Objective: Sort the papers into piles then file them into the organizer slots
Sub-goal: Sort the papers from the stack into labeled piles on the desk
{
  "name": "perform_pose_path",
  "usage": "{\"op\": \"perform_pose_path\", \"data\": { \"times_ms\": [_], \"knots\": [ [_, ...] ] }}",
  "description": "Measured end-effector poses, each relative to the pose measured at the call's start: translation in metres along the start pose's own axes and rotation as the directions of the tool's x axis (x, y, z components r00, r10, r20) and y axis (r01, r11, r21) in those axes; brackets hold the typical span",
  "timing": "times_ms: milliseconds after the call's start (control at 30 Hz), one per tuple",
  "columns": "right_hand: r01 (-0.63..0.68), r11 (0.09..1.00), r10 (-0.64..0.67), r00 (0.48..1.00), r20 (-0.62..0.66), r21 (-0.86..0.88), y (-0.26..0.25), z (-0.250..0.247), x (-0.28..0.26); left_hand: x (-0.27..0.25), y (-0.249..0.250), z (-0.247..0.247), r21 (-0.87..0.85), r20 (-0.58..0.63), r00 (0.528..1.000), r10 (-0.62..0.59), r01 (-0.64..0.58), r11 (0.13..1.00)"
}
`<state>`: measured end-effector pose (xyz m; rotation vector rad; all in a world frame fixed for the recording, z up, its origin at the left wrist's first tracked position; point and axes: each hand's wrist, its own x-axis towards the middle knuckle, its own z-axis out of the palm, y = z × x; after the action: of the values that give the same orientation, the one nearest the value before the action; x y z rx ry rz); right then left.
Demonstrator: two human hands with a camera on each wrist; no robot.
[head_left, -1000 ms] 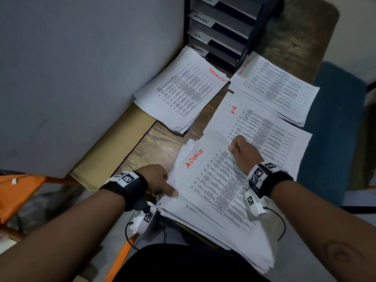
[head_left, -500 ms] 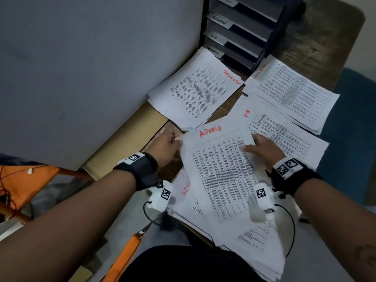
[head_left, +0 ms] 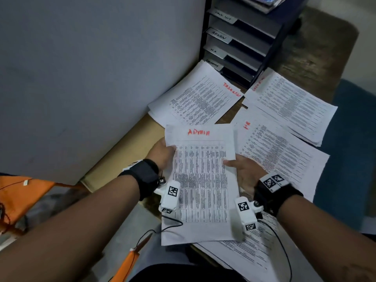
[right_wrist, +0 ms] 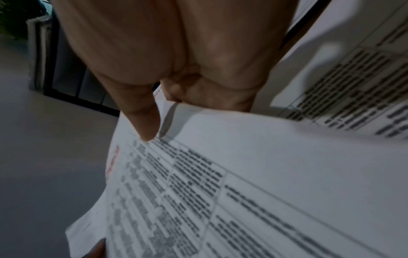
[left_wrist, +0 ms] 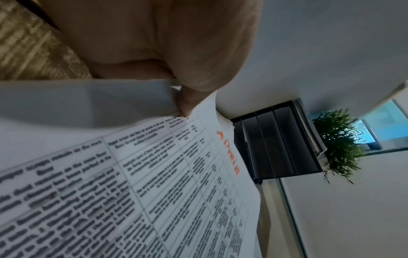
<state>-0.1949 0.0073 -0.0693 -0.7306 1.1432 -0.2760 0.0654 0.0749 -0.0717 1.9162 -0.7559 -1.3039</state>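
Both hands, left hand [head_left: 162, 152] and right hand [head_left: 243, 171], pinch the ADMIN sheet [head_left: 200, 184] by its side edges, thumbs on top, above the table [head_left: 317, 58].

Two hands [head_left: 162, 153], one held ADMIN sheaf [head_left: 200, 180], four paper piles [head_left: 195, 98], one organizer [head_left: 240, 37].

The organizer [head_left: 242, 40] stands at the far end of the desk [head_left: 317, 55], against the partition [head_left: 91, 78] on the left; three paper piles [head_left: 196, 100] lie before it; nearer, the ADMIN sheets [head_left: 200, 180] sit between left hand [head_left: 162, 152] and right hand [head_left: 244, 171], above another pile [head_left: 250, 255].
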Motion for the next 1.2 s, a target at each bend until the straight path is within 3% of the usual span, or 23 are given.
{"op": "perform_pose_path", "data": {
  "times_ms": [233, 333, 467, 567, 633, 733, 833, 967, 1067, 1133, 1200],
  "knots": [
    [-0.095, 0.979, 0.102, 0.994, 0.029, -0.178, 0.014, 0.004, -0.004, 0.021, 0.002, -0.023, 0.189, -0.089, 0.996, 0.006, 0.011, 0.982],
    [-0.079, 0.953, 0.092, 0.995, 0.032, -0.293, 0.021, 0.012, -0.004, 0.022, 0.004, -0.026, 0.249, -0.054, 0.998, -0.044, 0.056, 0.967],
    [-0.012, 0.923, -0.012, 0.998, -0.061, -0.385, 0.020, 0.004, -0.003, 0.033, 0.010, -0.024, 0.074, -0.062, 0.995, -0.084, 0.088, 0.993],
    [-0.009, 0.923, -0.053, 0.987, -0.151, -0.384, 0.020, -0.014, -0.006, 0.081, -0.009, -0.020, -0.069, -0.041, 0.995, -0.087, 0.084, 0.994],
    [-0.035, 0.930, -0.044, 0.978, -0.204, -0.367, 0.018, -0.024, -0.010, 0.102, -0.012, -0.016, -0.146, -0.024, 0.994, -0.110, 0.105, 0.984],
    [-0.061, 0.952, -0.012, 0.971, -0.238, -0.298, 0.015, -0.029, -0.012, 0.094, 0.013, -0.006, -0.188, -0.003, 0.990, -0.141, 0.138, 0.972],
    [-0.061, 0.963, -0.005, 0.969, -0.246, -0.261, 0.011, -0.021, -0.008, 0.089, 0.032, -0.006, 0.008, -0.034, 0.994, -0.104, 0.104, 0.995],
    [-0.052, 0.982, 0.002, 0.963, -0.268, -0.181, 0.008, 0.003, 0.004, 0.078, 0.052, -0.030, 0.094, -0.088, 0.995, -0.046, 0.055, 0.994],
    [-0.025, 0.998, 0.007, 0.964, -0.264, -0.065, 0.008, 0.033, 0.015, 0.058, 0.055, -0.048, 0.178, -0.031, 0.997, -0.075, 0.079, 0.981],
    [-0.049, 0.997, 0.059, 0.973, -0.221, 0.052, 0.009, 0.059, 0.021, 0.051, 0.046, -0.059, 0.323, 0.005, 0.996, -0.094, 0.087, 0.942],
    [-0.126, 0.985, 0.143, 0.979, -0.147, 0.121, 0.010, 0.084, 0.025, 0.047, 0.038, -0.068, 0.532, -0.015, 0.998, -0.061, 0.060, 0.845]
  ]
}}
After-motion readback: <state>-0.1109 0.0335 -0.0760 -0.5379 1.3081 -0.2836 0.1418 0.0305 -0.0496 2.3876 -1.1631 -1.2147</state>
